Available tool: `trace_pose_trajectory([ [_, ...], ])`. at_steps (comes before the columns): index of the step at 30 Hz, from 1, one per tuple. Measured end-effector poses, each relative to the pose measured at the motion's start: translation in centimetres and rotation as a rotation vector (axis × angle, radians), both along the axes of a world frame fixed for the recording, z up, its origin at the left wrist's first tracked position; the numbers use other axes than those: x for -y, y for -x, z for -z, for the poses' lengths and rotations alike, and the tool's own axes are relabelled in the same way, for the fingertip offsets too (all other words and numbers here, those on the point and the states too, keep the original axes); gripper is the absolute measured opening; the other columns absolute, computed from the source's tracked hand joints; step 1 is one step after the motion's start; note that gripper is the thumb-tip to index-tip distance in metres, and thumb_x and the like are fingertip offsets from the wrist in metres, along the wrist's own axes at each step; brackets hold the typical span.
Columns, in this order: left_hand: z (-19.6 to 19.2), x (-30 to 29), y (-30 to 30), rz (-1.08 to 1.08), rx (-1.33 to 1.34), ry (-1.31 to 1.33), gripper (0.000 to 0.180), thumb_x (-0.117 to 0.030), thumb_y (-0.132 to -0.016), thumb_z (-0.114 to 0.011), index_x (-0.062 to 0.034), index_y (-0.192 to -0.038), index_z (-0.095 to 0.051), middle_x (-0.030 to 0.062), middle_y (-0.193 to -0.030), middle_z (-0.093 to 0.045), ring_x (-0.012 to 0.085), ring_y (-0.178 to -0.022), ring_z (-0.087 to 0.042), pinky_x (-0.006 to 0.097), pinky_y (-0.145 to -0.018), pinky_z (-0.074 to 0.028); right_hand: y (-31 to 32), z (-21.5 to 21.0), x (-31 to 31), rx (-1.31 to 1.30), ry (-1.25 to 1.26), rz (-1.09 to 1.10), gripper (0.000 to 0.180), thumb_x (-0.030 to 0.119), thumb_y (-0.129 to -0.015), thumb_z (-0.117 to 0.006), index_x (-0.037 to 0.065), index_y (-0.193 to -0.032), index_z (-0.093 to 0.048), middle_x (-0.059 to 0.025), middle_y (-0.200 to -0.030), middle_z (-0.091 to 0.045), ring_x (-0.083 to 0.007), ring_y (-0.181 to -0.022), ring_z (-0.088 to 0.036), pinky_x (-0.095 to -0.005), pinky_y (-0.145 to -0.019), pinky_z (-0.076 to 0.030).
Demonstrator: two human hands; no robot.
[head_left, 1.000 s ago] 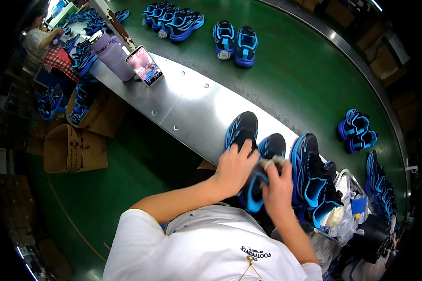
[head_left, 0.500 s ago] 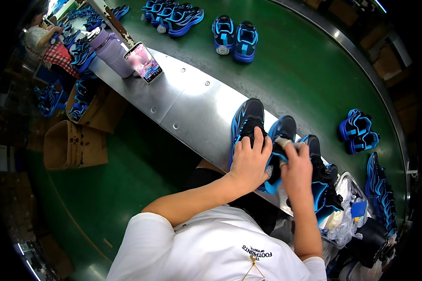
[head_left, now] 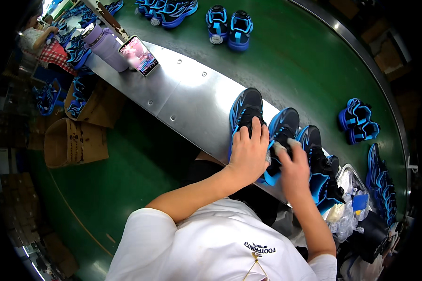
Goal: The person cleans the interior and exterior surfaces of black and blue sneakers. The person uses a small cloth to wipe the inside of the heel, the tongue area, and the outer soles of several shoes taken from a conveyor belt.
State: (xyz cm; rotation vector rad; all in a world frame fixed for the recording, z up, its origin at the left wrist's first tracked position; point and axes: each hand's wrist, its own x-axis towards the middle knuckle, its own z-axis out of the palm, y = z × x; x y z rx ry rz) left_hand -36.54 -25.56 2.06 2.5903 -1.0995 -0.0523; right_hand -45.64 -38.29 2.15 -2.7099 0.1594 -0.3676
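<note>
On the metal ledge a row of black-and-blue sneakers stands in front of me. My left hand rests over the laces of the leftmost sneaker, its fingers curved onto the upper and its thumb at the side. A small grey patterned piece shows by that thumb; I cannot make out what it is. Over the second sneaker is my right hand, slightly blurred, with pale wraps on its fingertips and its fingers apart. Right of it stands a third sneaker, with another dark sneaker beyond, partly covered.
A phone leans by a purple bottle on the metal ledge. Sneaker pairs stand on the green surface. A metal tray of plastic bags is at right. Cardboard boxes and a co-worker are at left.
My right hand has drawn slightly back from the second sneaker's opening, its fingers spreading. My left hand stays on the leftmost sneaker. The whole view has shifted a little.
</note>
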Motion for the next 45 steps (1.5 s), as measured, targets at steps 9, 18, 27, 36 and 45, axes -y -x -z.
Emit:
trace_pose_trajectory([
  [9, -1.5, -2.1, -2.0, 0.138, -0.133, 0.176, 0.059, -0.027, -0.084, -0.065, 0.0005, -0.134, -0.048, 0.0309, -0.135, -0.045, 0.0412, -0.094, -0.054, 0.044, -0.092, -0.044, 0.1, -3.2, 1.6, -0.288, -0.426, -0.154, 0.046, 0.012, -0.086, -0.065, 0.004, -0.131, -0.055, -0.0287, -0.148, -0.031, -0.0458, -0.131, -0.040, -0.0443, -0.107, -0.036],
  [18, 0.8, -1.6, -5.9, 0.294, -0.233, 0.342, 0.015, -0.004, -0.077, -0.064, -0.0053, -0.091, -0.068, 0.0076, -0.097, -0.059, 0.0302, -0.092, -0.056, 0.041, -0.080, -0.047, -0.9, -3.2, 2.6, -0.125, -0.244, -0.137, 0.034, -0.001, -0.081, -0.066, 0.014, -0.111, -0.071, -0.0132, -0.108, -0.060, -0.0320, -0.100, -0.061, -0.0381, -0.087, -0.050],
  [27, 0.5, -1.2, -6.2, 0.447, -0.284, 0.344, 0.019, 0.001, -0.073, -0.065, -0.0039, -0.092, -0.065, 0.0111, -0.099, -0.057, 0.0325, -0.089, -0.055, 0.040, -0.078, -0.047, -1.3, -2.9, 3.5, -0.141, -0.148, -0.066, 0.038, 0.006, -0.077, -0.072, 0.017, -0.114, -0.070, -0.0104, -0.086, -0.051, -0.0257, -0.076, -0.054, -0.0349, -0.070, -0.047],
  [36, -1.8, -1.8, -7.0, 0.225, -0.599, 0.389, 0.042, 0.002, -0.074, -0.063, -0.0063, -0.115, -0.064, 0.0073, -0.090, -0.061, 0.0163, -0.069, -0.049, 0.027, -0.067, -0.045, -1.7, -3.2, 4.8, -0.310, -0.354, -0.032, 0.033, 0.020, -0.081, -0.071, 0.020, -0.114, -0.068, -0.0120, -0.085, -0.053, -0.0299, -0.078, -0.057, -0.0374, -0.073, -0.048],
  [45, -2.4, -1.8, -7.0, 0.219, -0.681, 0.392, 0.033, 0.001, -0.076, -0.066, -0.0031, -0.109, -0.066, 0.0013, -0.083, -0.052, 0.0111, -0.070, -0.045, 0.023, -0.068, -0.040, -1.4, -2.8, 4.7, -0.387, -0.373, -0.002, 0.044, 0.010, -0.079, -0.073, 0.020, -0.122, -0.067, -0.0083, -0.090, -0.047, -0.0233, -0.085, -0.052, -0.0332, -0.077, -0.045],
])
